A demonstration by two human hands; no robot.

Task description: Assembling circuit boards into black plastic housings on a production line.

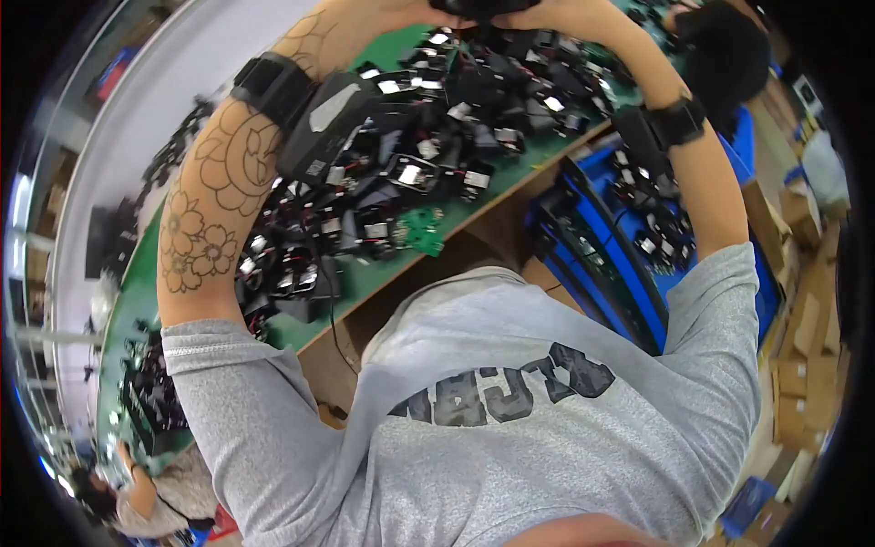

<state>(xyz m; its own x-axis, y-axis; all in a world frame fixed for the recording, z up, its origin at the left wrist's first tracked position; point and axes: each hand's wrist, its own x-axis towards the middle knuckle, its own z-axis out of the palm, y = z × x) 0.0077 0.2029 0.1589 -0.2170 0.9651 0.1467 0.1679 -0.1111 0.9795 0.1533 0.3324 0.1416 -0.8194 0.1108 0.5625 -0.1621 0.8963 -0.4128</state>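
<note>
Both of my arms reach up to the top edge, where the frame cuts off part of each hand. My left hand point(401, 11) and my right hand point(563, 16) come together at a black object point(483, 7), one on each side, and seem closed on it. Its full shape is out of view. Below them a heap of small black electronic parts point(428, 100) with shiny silver pieces and thin wires covers the green table point(469, 208). A green circuit board point(421, 230) lies by the table's near edge.
At the right, blue crates point(629, 292) hold more black parts, beside cardboard boxes point(802, 392). Black straps with a box-shaped device point(328, 128) sit on my forearms. A cable point(330, 310) hangs over the table edge. Another person point(150, 497) is at the lower left.
</note>
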